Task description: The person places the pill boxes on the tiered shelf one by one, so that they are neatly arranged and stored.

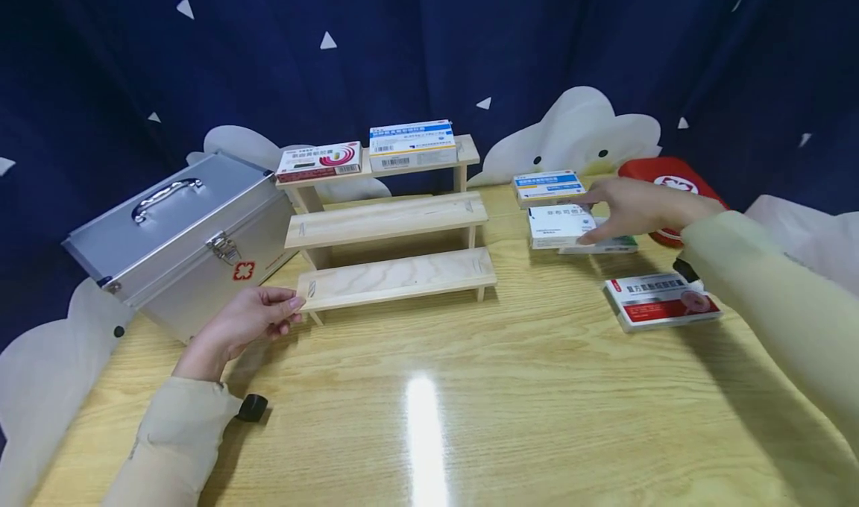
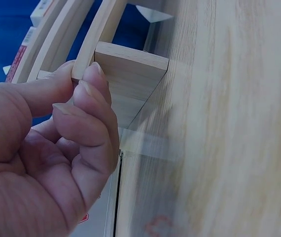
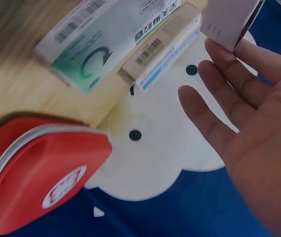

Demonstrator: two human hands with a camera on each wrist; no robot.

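My left hand [image 1: 251, 320] pinches the left end of the lowest board of a three-step wooden display rack [image 1: 396, 277], thumb above and fingers below. The left wrist view shows that hand [image 2: 56, 153] on the board's corner. At the right, my right hand [image 1: 631, 205] grips a white medicine box [image 1: 553, 229] between thumb and fingers. In the right wrist view the box [image 3: 229, 22] sits at the fingertips, partly cut off by the frame. A green-and-white medicine box [image 1: 607, 246] lies below and beside it, and a blue-and-white medicine box [image 1: 546, 185] lies behind.
On the rack's top step stand a red-and-white medicine box [image 1: 318, 160] and a larger blue-and-white box [image 1: 412, 145]. A silver first-aid case [image 1: 181, 224] is at the left. A red pouch [image 1: 644, 170] and another red-and-white box [image 1: 661, 302] are at the right.
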